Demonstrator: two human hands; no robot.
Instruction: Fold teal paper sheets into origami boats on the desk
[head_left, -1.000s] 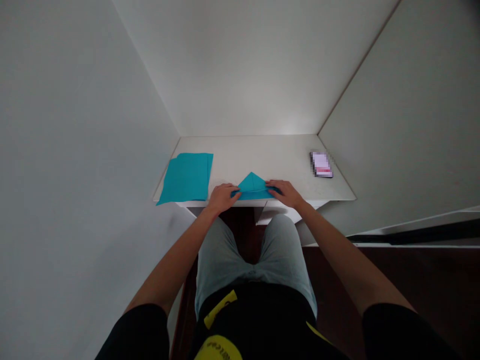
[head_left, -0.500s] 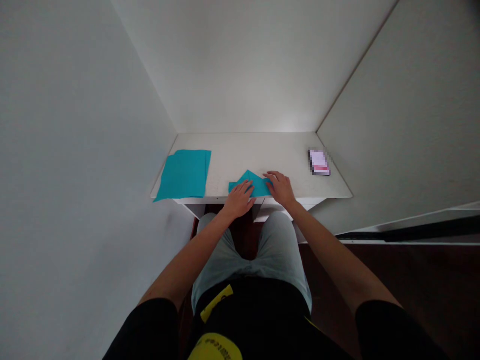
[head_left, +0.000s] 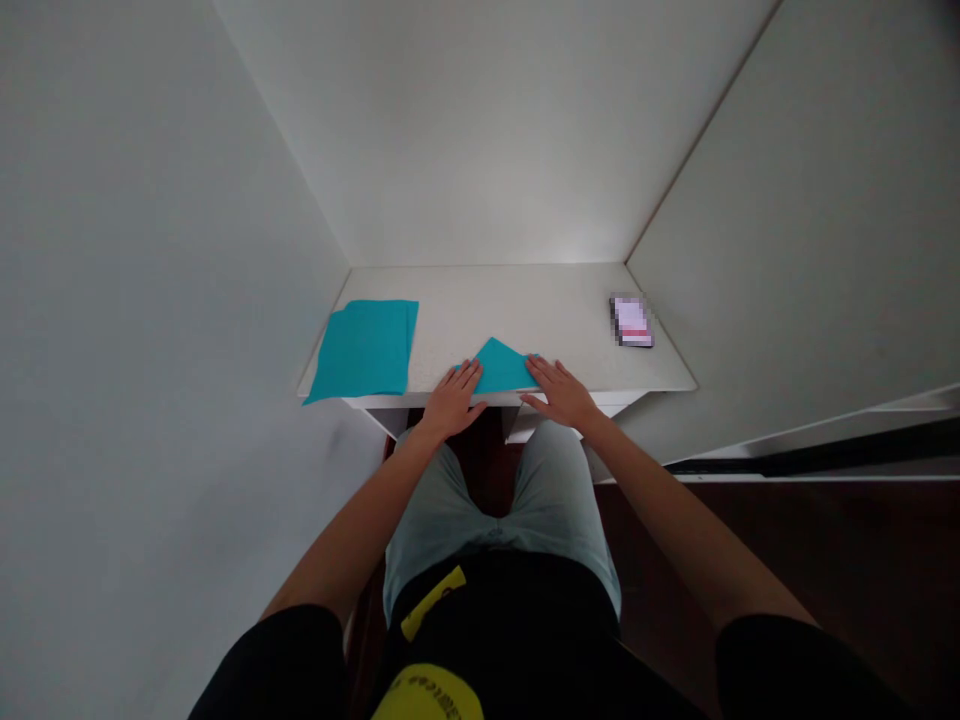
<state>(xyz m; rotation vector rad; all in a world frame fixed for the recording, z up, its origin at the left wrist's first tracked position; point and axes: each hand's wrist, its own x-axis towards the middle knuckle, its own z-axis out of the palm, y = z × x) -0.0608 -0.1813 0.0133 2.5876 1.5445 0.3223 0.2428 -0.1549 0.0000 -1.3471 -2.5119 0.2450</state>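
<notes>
A folded piece of turquoise paper [head_left: 501,366] lies at the front edge of the white desk [head_left: 517,300], its peak pointing away from me. Flat on its left end rests my left hand [head_left: 453,398], fingers stretched forward and thumb out to the side. On the right end my right hand [head_left: 561,392] lies with its fingers extended over the paper. Both palms partly hang over the desk edge, and the paper's outer ends are hidden under the fingers. Neither hand grips anything.
Several turquoise sheets [head_left: 366,348] lie overlapped on the desk's left side, a corner past the front edge. A phone [head_left: 632,321], its image blurred, lies at the right. Walls close in the desk at the left, back and right.
My hands have moved apart, the left one leftward off the paper's middle and the right slightly lower. Their fingers are now flatter, and more of the paper's centre shows.
</notes>
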